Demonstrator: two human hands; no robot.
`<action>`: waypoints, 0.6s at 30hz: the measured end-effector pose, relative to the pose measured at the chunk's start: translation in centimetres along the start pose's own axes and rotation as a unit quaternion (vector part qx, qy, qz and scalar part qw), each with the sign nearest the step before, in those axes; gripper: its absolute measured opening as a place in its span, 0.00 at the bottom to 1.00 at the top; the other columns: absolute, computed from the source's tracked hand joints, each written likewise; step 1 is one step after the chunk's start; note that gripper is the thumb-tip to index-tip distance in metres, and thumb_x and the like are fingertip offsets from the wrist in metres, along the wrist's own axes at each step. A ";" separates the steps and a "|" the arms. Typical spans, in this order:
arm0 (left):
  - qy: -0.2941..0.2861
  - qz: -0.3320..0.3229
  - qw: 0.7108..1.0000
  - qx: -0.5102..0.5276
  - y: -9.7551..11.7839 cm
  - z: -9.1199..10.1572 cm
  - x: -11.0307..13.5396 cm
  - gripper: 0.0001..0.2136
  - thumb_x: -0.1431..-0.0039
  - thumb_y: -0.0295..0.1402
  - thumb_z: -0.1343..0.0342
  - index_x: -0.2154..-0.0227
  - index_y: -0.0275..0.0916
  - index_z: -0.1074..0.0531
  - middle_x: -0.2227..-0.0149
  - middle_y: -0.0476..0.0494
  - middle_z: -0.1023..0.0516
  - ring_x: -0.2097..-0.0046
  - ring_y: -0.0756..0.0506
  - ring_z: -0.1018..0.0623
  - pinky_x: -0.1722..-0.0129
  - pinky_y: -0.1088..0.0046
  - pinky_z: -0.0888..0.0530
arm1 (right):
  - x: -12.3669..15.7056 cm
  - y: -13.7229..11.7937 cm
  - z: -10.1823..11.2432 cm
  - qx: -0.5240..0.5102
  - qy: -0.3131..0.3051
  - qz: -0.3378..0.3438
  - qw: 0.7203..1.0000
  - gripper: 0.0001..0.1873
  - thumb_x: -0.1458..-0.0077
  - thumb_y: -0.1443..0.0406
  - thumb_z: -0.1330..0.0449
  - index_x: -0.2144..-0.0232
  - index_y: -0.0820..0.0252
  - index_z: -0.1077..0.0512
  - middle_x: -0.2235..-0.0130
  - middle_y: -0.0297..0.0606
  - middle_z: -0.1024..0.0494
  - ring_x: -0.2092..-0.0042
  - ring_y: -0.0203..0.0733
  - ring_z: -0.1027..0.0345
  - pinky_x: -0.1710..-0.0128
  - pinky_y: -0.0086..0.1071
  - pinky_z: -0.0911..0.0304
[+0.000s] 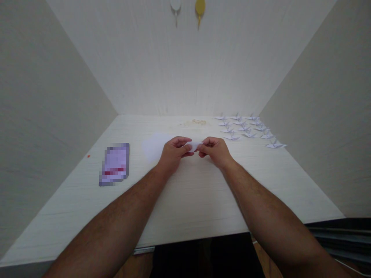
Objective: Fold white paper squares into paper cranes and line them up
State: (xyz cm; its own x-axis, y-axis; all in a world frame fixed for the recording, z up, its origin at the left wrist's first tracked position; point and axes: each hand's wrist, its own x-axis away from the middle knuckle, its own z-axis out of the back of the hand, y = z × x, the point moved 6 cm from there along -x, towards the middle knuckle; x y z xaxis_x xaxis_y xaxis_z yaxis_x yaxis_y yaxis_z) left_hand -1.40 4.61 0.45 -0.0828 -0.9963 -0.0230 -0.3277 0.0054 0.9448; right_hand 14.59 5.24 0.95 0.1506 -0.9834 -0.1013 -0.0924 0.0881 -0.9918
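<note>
Between my hands, over the middle of the table, is a small piece of folded white paper. My left hand pinches its left end between thumb and fingers. At the other end my right hand has thumb and fingertips closed on the paper. Fingers cover much of it, so the exact folds cannot be made out. Flat on the table just left of my left hand lie white paper sheets. Several folded white paper cranes stand in rows beyond my right hand.
A pixelated purple, phone-like object lies on the white table at the left. Pale walls rise at the back and both sides. Two hooks, one white and one yellow, are on the back wall. Brownish stains mark the table's rear.
</note>
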 end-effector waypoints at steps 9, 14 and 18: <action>0.015 0.012 1.000 0.008 0.0 0.2 0.0 0.17 0.60 0.33 0.28 0.66 0.36 0.25 0.69 0.45 0.19 0.68 0.46 0.19 0.66 0.69 0.20 | 0.4 -1.0 -0.2 0.009 0.022 0.018 1.000 0.15 0.57 0.56 0.30 0.75 0.61 0.24 0.76 0.37 0.20 0.78 0.35 0.28 0.77 0.28 0.31; 0.022 0.012 1.000 0.012 0.0 0.1 0.0 0.17 0.61 0.32 0.28 0.66 0.35 0.25 0.70 0.44 0.19 0.68 0.46 0.18 0.67 0.70 0.21 | 0.6 -1.3 -0.4 0.033 0.046 0.020 0.998 0.14 0.56 0.56 0.31 0.76 0.61 0.26 0.77 0.36 0.20 0.78 0.34 0.29 0.77 0.28 0.32; 0.027 0.019 0.999 0.016 0.0 0.1 0.0 0.18 0.61 0.32 0.28 0.66 0.36 0.25 0.70 0.45 0.20 0.68 0.46 0.18 0.67 0.70 0.21 | 0.7 -1.3 -0.6 0.035 0.056 0.029 0.997 0.12 0.54 0.58 0.33 0.76 0.60 0.27 0.77 0.36 0.21 0.78 0.34 0.29 0.77 0.27 0.32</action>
State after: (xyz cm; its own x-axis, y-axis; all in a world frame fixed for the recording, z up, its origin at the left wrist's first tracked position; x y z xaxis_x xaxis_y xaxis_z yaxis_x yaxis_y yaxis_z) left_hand -1.53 4.63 0.41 -0.0451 -0.9985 0.0316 -0.3555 0.0456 0.9336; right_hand 14.26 4.31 2.22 0.0350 -0.9876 -0.1530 -0.0273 0.1520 -0.9880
